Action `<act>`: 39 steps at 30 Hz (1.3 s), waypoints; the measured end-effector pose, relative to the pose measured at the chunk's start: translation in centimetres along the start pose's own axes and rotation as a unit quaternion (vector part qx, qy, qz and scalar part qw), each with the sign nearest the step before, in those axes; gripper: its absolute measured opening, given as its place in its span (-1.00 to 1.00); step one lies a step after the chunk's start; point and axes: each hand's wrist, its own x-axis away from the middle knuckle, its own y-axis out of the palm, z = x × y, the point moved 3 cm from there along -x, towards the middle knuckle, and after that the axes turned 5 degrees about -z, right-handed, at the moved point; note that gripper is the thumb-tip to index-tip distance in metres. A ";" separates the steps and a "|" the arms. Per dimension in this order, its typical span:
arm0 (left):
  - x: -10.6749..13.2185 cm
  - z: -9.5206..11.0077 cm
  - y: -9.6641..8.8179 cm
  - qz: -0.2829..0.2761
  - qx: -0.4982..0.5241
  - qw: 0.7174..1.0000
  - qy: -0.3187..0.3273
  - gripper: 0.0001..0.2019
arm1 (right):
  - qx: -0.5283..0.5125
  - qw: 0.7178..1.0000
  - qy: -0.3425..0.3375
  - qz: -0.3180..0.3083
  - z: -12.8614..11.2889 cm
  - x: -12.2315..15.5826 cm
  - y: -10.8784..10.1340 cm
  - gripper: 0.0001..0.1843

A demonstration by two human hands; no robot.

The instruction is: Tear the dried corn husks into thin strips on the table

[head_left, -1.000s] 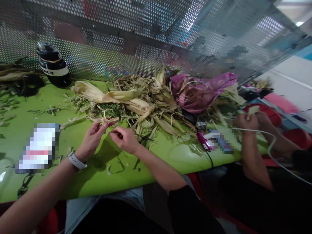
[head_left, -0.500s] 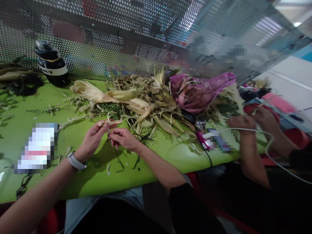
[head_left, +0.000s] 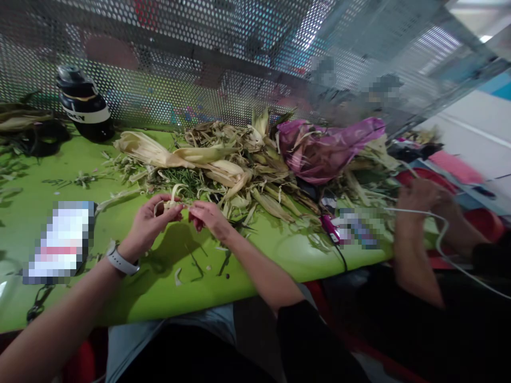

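A pale strip of corn husk [head_left: 174, 191], knotted or folded with a loop standing up, is pinched in the fingers of my left hand [head_left: 148, 222]. Just to the right is my right hand [head_left: 211, 219], its fingers drawn together close to the husk's right end. What those fingertips grip is too small to make out. Both hands are above the green table [head_left: 159, 298]. Behind them lies a heap of dried corn husks [head_left: 235, 170], with torn shreds around it.
A dark bottle [head_left: 85, 109] stands back left, with a blurred-out phone [head_left: 64, 244] nearer. Right of the husks are a purple plastic bag [head_left: 319, 151] and a pink device [head_left: 330, 230]. A co-worker's hands [head_left: 417, 199] are farther right, beside a white cable [head_left: 441, 239]. A perforated metal partition [head_left: 191, 58] rises behind.
My hands have drawn apart. The left went slightly left with the husk, and the right moved to the right and a little up. The co-worker's hands have shifted too.
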 end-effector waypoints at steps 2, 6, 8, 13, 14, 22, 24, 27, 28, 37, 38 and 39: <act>0.0 -0.2 0.0 -0.022 -0.015 1.000 -0.007 -0.68 | 0.001 0.999 -0.028 0.023 -0.3 0.0 -0.2 -0.55; -0.1 -0.1 -0.3 -0.038 -0.038 0.998 -0.024 -0.68 | 0.045 0.997 -0.067 -0.014 -0.3 -0.1 0.3 -0.49; -0.2 0.3 -0.5 -0.026 -0.025 0.999 -0.028 -0.68 | 0.070 0.994 -0.077 -0.009 -0.2 -0.2 0.4 -0.48; -0.3 1.5 -1.0 0.004 0.009 1.000 -0.030 -0.70 | 0.092 0.993 -0.071 -0.007 0.1 -0.2 0.0 -0.51; -0.3 1.6 -1.1 0.006 0.005 1.000 -0.030 -0.70 | 0.106 0.992 -0.071 -0.008 0.0 -0.2 -0.1 -0.53; -0.4 -0.4 0.2 -0.142 -0.156 0.977 -0.015 -0.72 | 0.397 0.824 -0.314 0.254 -2.8 1.8 -0.5 -0.70; -0.4 -0.8 0.7 -0.177 -0.158 0.971 0.000 -0.76 | 0.417 0.835 -0.318 0.169 -2.3 1.3 0.2 -0.66; -0.3 -0.9 0.9 -0.182 -0.123 0.976 -0.007 -0.76 | 0.367 0.871 -0.308 0.111 -1.7 0.6 0.5 -0.75; -0.3 -0.8 0.8 -0.177 -0.112 0.978 -0.021 -0.75 | 0.335 0.884 -0.307 0.112 -1.6 0.6 0.4 -0.76; 0.2 -0.4 0.6 -0.180 -0.046 0.980 -0.079 -0.75 | 0.015 0.976 -0.194 0.101 -0.9 0.2 0.3 -0.75; 0.2 -0.3 0.8 -0.194 -0.059 0.977 -0.073 -0.75 | -0.014 0.979 -0.178 0.096 -0.8 0.1 0.4 -0.73; 0.2 -0.2 0.9 -0.208 -0.070 0.973 -0.071 -0.75 | -0.033 0.982 -0.162 0.093 -0.7 0.1 0.5 -0.71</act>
